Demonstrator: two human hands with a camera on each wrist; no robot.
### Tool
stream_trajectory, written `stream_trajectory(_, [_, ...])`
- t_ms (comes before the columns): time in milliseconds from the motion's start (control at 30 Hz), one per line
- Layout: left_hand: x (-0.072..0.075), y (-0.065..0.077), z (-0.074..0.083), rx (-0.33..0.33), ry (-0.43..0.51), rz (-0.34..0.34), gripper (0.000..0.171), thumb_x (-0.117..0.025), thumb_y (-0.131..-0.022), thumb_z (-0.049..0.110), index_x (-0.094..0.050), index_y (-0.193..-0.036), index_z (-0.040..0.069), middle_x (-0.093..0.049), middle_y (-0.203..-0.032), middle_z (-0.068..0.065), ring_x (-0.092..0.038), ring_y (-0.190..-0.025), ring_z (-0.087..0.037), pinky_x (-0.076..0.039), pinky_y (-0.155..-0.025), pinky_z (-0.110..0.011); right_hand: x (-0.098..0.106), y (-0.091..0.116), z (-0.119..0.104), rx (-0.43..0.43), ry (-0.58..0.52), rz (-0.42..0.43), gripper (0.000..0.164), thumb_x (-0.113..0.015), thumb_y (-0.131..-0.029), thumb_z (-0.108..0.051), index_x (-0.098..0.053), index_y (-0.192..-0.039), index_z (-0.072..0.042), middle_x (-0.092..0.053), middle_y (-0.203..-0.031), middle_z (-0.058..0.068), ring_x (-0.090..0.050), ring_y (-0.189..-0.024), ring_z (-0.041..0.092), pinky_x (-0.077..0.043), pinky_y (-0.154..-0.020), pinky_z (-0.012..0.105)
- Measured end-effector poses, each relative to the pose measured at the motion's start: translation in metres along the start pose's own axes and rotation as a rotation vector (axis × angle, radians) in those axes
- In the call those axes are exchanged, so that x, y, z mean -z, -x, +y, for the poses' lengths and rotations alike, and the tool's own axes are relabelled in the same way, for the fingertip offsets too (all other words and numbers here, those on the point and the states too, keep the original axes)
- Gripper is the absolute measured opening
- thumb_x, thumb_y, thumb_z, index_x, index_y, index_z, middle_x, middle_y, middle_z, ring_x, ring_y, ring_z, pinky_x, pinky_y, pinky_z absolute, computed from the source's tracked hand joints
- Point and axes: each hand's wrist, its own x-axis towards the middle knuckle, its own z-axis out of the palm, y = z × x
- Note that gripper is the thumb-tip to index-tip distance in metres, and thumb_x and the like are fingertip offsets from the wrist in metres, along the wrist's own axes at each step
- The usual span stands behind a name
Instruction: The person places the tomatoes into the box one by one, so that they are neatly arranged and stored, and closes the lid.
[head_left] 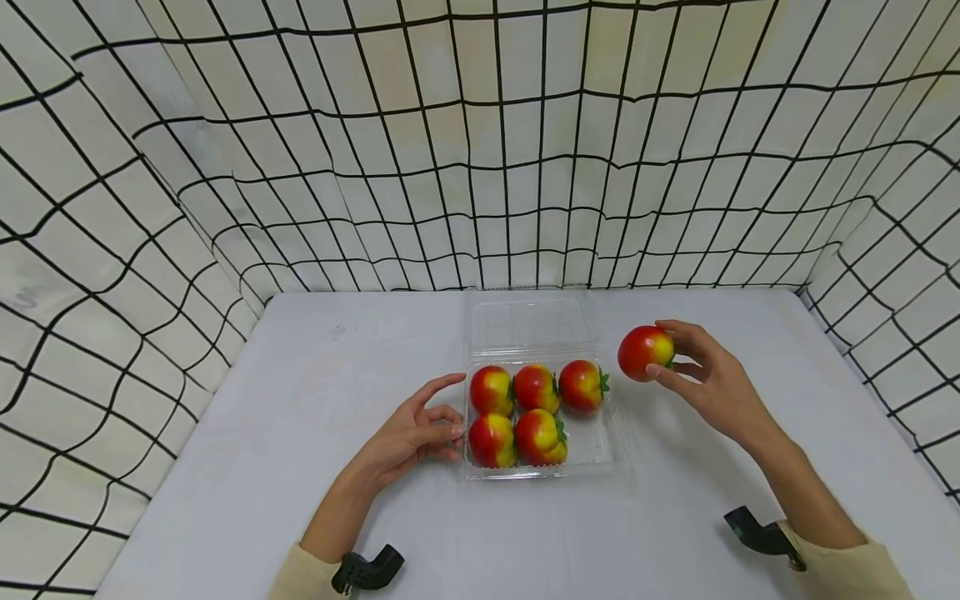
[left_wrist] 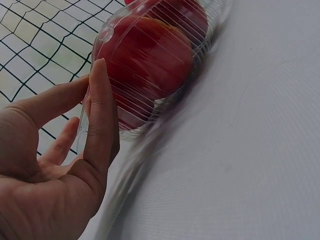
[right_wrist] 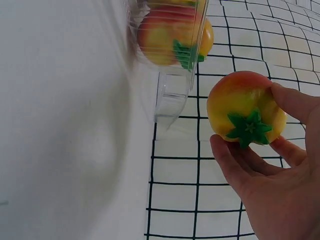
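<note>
My right hand [head_left: 708, 379] holds a red-and-yellow tomato [head_left: 642, 353] above the table, right of a clear plastic box. In the right wrist view, thumb and fingers grip the tomato [right_wrist: 245, 107] from its sides, its green star-shaped leaves facing the camera. The open clear box [head_left: 592, 450] has several like tomatoes in it: three along the back row, two in the front row at left and middle. The front right spot is bare. At the box's left side is my left hand [head_left: 416, 429], fingertips touching the wall [left_wrist: 90, 107] in the left wrist view.
The box's clear lid [head_left: 528, 325] lies folded back behind it. A white table [head_left: 360, 333] spreads all around. Black netting [head_left: 487, 192] over pale walls closes off the back and both sides. Each wrist carries a black camera mount [head_left: 367, 571] near a beige sleeve.
</note>
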Motion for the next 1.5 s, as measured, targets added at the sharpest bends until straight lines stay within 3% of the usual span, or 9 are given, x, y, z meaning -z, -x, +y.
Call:
stream_trajectory(400, [0.0,-0.001,0.001,-0.004,-0.014,0.003,0.079,-0.069,-0.097,0.005,-0.028,-0.163,0.022,-0.067,-0.098,0.001,-0.071,-0.076,-0.014,-0.066,-0.077,-0.03,-0.005,0.003,-0.007,0.007,-0.051,-0.054,0.063,-0.079,-0.093,-0.017,-0.05,-0.149,-0.014,-0.057,-0.145,0.015,-0.059,-0.127,0.035,-0.052,-0.089,0.005])
stream_trajectory(733, [0.0,0.0,0.001,-0.001,-0.008,0.004,0.079,-0.069,-0.097,0.005,-0.028,-0.163,0.022,-0.067,-0.098,0.001,-0.071,-0.077,-0.014,-0.066,-0.077,-0.031,-0.011,0.009,-0.011,0.042,0.005,-0.086,0.06,-0.08,-0.092,-0.022,-0.054,-0.145,-0.016,-0.063,-0.141,0.011,-0.063,-0.122,0.025,-0.05,-0.093,0.005])
stream_trajectory(1233, [0.0,0.0,0.0,-0.004,-0.005,-0.001,0.08,-0.068,-0.097,0.004,-0.027,-0.163,0.021,-0.067,-0.097,0.001,-0.071,-0.078,-0.013,-0.066,-0.077,-0.031,-0.019,0.014,-0.017,0.074,0.007,-0.16,0.059,-0.083,-0.09,-0.022,-0.057,-0.142,-0.015,-0.065,-0.137,0.009,-0.066,-0.117,0.025,-0.056,-0.096,0.014])
stream_trajectory(1500, [0.0,0.001,0.0,-0.003,-0.004,0.0,0.079,-0.069,-0.098,0.005,-0.028,-0.163,0.022,-0.066,-0.097,-0.001,-0.071,-0.077,-0.013,-0.066,-0.076,-0.031,-0.023,0.018,-0.018,0.107,0.023,-0.236,0.054,-0.083,-0.088,-0.025,-0.061,-0.138,-0.021,-0.067,-0.135,0.001,-0.062,-0.114,0.009,-0.06,-0.095,0.027])
